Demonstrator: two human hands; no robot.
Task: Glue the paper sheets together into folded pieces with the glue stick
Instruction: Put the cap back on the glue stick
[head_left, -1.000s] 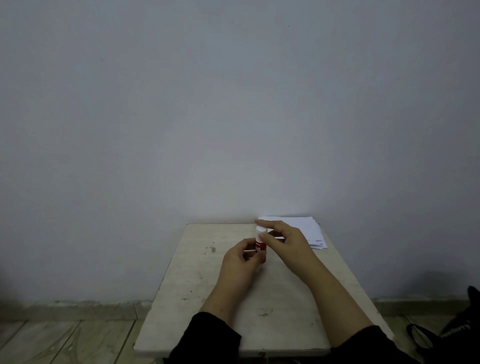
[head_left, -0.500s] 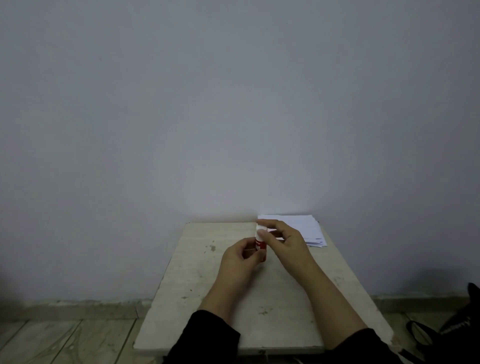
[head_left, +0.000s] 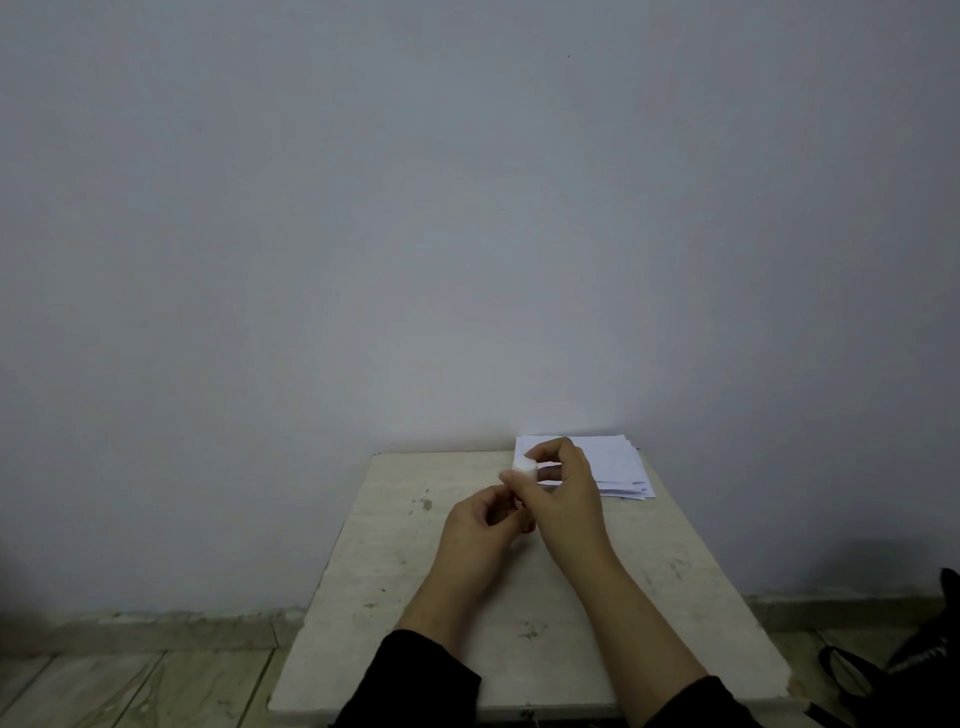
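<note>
The glue stick (head_left: 523, 469) shows only its white cap; both hands cover its body. The right hand (head_left: 563, 493) hides the paper stack's (head_left: 615, 465) near-left corner. A black bag (head_left: 904, 670) is cut off at the right edge.

Both forearms reach fwd, black sleeves pushed back, hands meeting mid-frame. Left hand (head_left: 480, 525) lower, fingers curled round glue stick (head_left: 523, 480) body. Right hand (head_left: 563, 493) above, thumb + fingers pinching its white cap, wrist angled inward.
</note>
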